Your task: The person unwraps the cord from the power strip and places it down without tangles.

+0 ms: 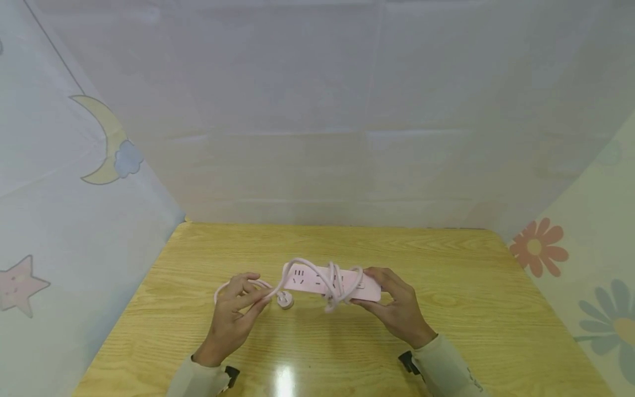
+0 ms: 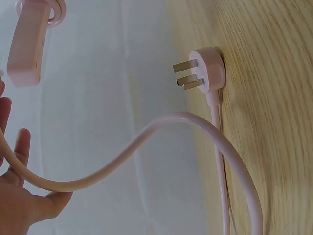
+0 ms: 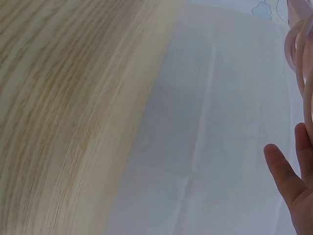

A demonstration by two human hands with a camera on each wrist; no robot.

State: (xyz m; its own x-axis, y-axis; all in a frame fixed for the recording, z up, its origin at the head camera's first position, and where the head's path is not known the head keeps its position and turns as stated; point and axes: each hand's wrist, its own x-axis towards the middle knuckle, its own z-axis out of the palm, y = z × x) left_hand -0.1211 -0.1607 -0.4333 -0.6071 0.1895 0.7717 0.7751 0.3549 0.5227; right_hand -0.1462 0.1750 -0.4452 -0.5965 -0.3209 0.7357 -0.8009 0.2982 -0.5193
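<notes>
A pink power strip (image 1: pixel 307 282) is held up above the table in the head view. My right hand (image 1: pixel 401 311) grips its right end between thumb and fingers. Several loops of pink cord (image 1: pixel 333 281) wrap round the strip's middle and right part. At the left, my left hand (image 1: pixel 232 315) pinches a free stretch of the cord, which arches up toward the strip. The three-pin plug (image 2: pixel 211 71) lies on the table, its prongs pointing away from the wood. Only part of the right hand (image 3: pixel 298 191) shows in the right wrist view.
Beneath the hands is a wood-grain table (image 1: pixel 327 353). A pale cloth wall (image 1: pixel 317 165) stands behind it, with printed side walls at left and right. Some cord runs from the plug along the tabletop.
</notes>
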